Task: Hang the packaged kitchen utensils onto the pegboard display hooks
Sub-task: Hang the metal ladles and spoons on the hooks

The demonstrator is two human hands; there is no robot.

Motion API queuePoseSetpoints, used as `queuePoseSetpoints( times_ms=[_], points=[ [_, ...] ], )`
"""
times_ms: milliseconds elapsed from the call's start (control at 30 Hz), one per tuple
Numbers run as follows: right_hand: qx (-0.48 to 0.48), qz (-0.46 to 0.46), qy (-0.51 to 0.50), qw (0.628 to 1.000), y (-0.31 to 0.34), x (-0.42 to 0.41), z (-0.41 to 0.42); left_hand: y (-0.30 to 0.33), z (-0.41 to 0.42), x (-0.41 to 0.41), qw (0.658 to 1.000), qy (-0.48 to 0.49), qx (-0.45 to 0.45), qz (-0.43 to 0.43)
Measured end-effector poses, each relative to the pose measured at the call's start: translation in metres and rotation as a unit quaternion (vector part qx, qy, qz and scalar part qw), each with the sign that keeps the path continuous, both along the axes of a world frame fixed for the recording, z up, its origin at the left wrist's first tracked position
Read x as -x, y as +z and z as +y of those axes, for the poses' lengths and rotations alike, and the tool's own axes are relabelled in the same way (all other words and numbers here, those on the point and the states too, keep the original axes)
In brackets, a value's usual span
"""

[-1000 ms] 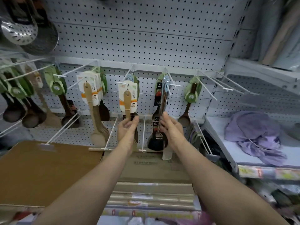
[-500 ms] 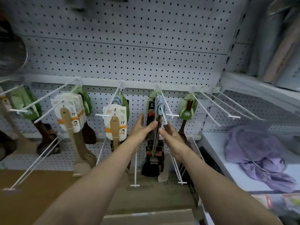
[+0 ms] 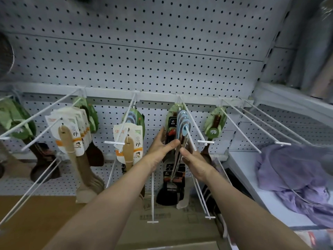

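Both hands meet at a bunch of packaged utensils (image 3: pixel 181 134) that hangs on a hook (image 3: pixel 189 136) in the middle of the pegboard (image 3: pixel 144 60). The left hand (image 3: pixel 160 147) has its fingers reaching behind the black cards of the bunch and its thumb laid across the front, so its grip pinches the packs from the left. The right hand (image 3: pixel 195 164) comes in from below and right, fingers curled under and thumb tip touching the blue-tagged packs; how firmly it holds them cannot be told. The packs' blue hang tabs sit threaded on the hook, well back from its tip, and their black ends hang down toward a cardboard box (image 3: pixel 162 228). On the hooks to the left hang wooden spatulas (image 3: pixel 128 141) on white cards (orange band, printed characters), and to the right a dark spoon (image 3: pixel 213 127) on a green card. A purple cloth (image 3: pixel 297 170) lies on the shelf (image 3: pixel 252 186) at the right.
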State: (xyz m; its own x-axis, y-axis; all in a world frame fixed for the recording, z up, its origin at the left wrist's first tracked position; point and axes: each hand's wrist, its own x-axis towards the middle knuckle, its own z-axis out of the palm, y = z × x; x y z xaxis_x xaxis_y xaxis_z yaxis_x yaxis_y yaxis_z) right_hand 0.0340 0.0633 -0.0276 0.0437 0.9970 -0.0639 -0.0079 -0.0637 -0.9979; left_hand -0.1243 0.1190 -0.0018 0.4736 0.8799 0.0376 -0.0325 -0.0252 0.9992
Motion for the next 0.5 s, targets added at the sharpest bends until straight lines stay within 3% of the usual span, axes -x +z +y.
queuePoseSetpoints(
  times_ms=[133,500],
  points=[
    [0.003,-0.013,0.007,1.0,0.0,0.0,-0.001,-0.004,0.005,0.0,0.999,0.006,-0.036,0.037],
    [-0.009,0.009,-0.039,0.999,-0.006,0.001,-0.009,-0.005,-0.003,-0.01,1.0,0.001,-0.007,0.017]
  ],
)
